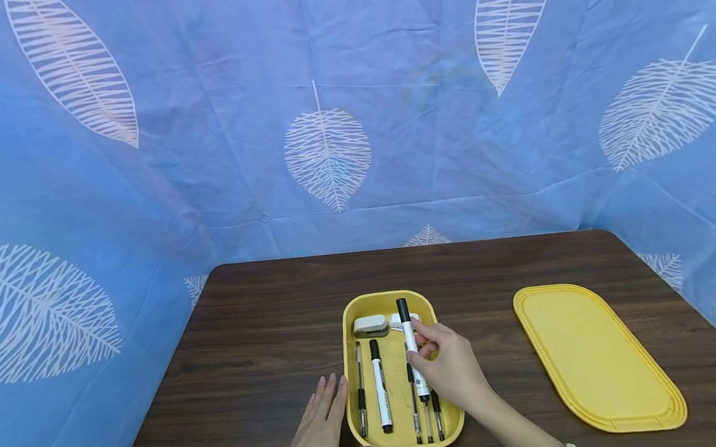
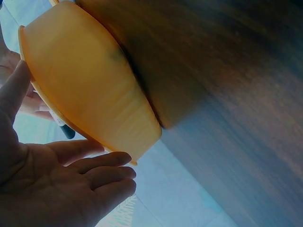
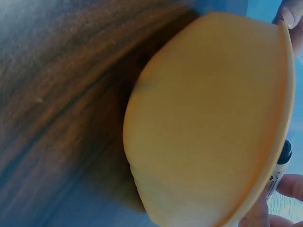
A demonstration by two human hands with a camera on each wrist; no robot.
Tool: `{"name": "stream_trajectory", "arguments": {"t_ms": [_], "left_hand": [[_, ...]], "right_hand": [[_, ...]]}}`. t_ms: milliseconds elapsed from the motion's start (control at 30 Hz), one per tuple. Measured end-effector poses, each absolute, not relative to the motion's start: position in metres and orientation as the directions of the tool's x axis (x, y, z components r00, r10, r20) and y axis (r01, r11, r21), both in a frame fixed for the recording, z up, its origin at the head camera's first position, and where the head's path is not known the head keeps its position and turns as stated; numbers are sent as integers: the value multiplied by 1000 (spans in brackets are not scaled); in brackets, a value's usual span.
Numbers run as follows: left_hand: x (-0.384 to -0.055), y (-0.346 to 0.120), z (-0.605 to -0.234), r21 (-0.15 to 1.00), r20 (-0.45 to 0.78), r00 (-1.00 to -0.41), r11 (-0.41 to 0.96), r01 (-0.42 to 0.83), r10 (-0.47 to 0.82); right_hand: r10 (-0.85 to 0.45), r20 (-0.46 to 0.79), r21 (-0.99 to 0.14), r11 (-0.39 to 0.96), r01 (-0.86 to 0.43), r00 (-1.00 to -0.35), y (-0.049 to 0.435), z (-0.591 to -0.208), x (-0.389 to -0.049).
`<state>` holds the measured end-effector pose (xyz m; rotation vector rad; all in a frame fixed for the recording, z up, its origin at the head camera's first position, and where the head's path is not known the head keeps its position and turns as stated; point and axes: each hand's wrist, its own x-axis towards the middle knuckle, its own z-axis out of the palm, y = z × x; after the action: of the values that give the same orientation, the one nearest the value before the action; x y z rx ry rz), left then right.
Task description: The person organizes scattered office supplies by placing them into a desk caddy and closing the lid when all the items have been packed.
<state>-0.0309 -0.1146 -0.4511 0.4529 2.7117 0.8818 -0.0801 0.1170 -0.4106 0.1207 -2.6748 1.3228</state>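
Observation:
A yellow plastic box [image 1: 396, 372] stands uncovered on the table. My right hand [image 1: 452, 364] pinches a white marker [image 1: 409, 339] with black ends, holding it aslant over the box's right half. The left hand [image 1: 322, 415] touches the box's near left corner with fairly straight fingers, the thumb at the near rim. Inside lie a second white marker [image 1: 380, 394], a clear pen [image 1: 360, 390] at the left, and several slim pens [image 1: 415, 403] at the right, partly hidden under the right hand. Two small white objects sit at the far end, the left one [image 1: 370, 325] rounded.
To the right, a yellow lid [image 1: 598, 357] lies flat on the dark wooden table [image 1: 269, 326]. A blue cloth [image 1: 229, 144] with white leaf prints hangs behind the table and at both sides.

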Motion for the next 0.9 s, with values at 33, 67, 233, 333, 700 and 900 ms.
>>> {"name": "stream_trajectory", "arguments": {"t_ms": [33, 67, 233, 333, 700, 900], "left_hand": [[-31, -114, -451, 604, -148, -919, 769, 208, 365], [-31, -114, -451, 604, -151, -919, 770, 206, 364], [-31, -114, -452, 603, -145, -919, 769, 210, 365], [-32, -114, -452, 604, -137, -920, 767, 217, 367], [-31, -115, -453, 609, -155, -920, 768, 199, 360], [-31, -115, -453, 602, -136, -923, 770, 211, 359]], "right_hand": [[-1, 166, -784, 607, -132, -986, 116, -411, -80], [1, 159, -783, 610, -125, -987, 115, -412, -80], [10, 139, -784, 613, -104, -990, 111, -417, -79], [6, 143, -790, 603, -110, -990, 108, -421, -78], [25, 135, -795, 599, -93, -991, 100, -438, -78], [10, 123, -781, 618, -90, -992, 95, -444, -78]]}}
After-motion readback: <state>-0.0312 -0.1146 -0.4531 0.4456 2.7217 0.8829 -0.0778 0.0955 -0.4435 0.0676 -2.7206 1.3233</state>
